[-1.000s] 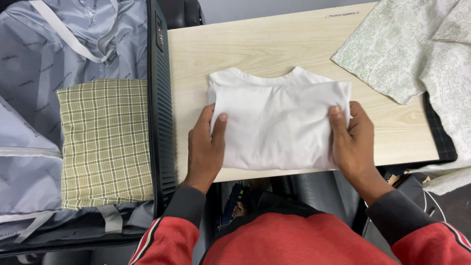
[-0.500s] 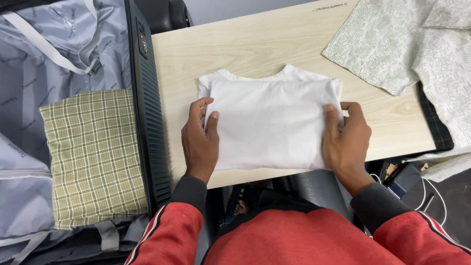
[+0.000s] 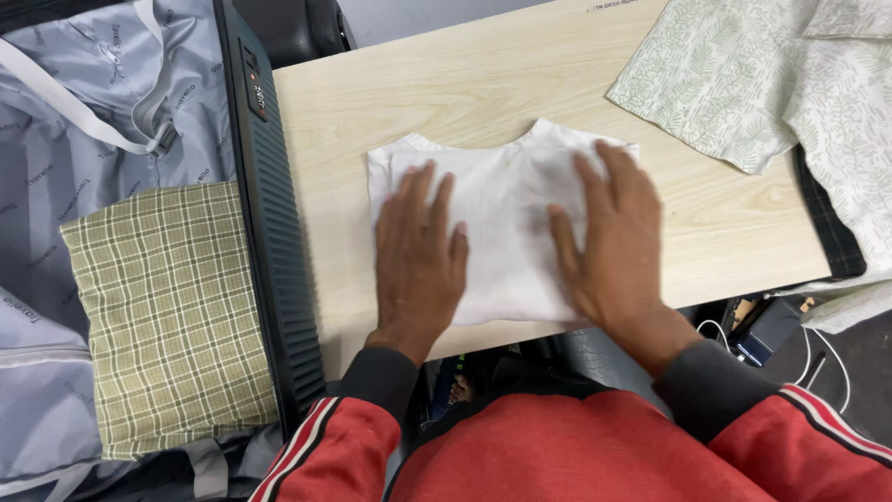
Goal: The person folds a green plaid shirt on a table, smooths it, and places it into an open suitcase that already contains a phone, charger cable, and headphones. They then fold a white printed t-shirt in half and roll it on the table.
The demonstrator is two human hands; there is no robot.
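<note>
A folded white T-shirt lies flat on the light wooden table, its neckline away from me. My left hand rests palm down on the shirt's left half, fingers spread. Flat on the right half lies my right hand, fingers apart as well. Neither hand grips anything. Both sleeves are red with dark cuffs.
An open suitcase with grey lining stands at the table's left; a folded green plaid cloth lies inside. Pale green leaf-patterned fabric covers the table's far right corner. Cables and a dark box sit below the right edge.
Both hands moved from gripping the shirt's side edges to lying flat on top of it. The view shifted closer and to the left.
</note>
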